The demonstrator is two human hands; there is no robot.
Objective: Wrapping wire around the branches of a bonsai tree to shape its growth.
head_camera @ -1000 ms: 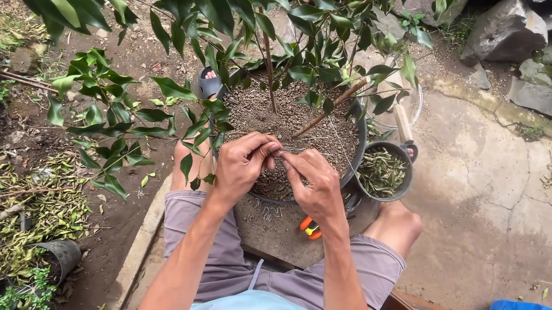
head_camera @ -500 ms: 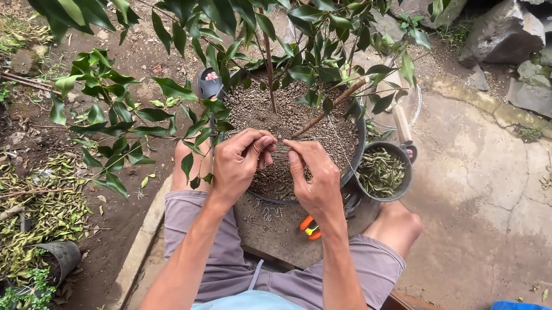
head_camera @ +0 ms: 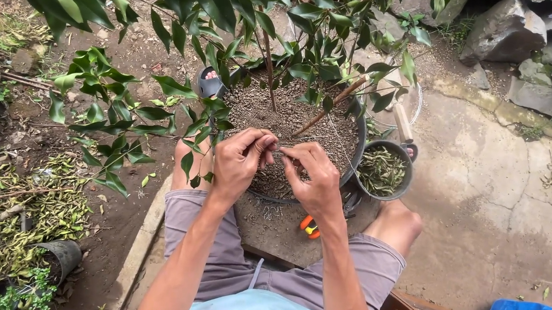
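Right over the gritty soil of the pot (head_camera: 352, 132), a thin wire (head_camera: 281, 150) runs between both hands: left hand (head_camera: 240, 162) and right hand (head_camera: 311, 177) each pinch it in a closed grip. Orange-handled pliers (head_camera: 309, 227) lie below; a small pot (head_camera: 386, 171) of clippings sits beside.

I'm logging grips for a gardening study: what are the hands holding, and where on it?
Both hands, left hand and right hand, pinch something thin between fingertips, one at each end; what it is cannot be told.
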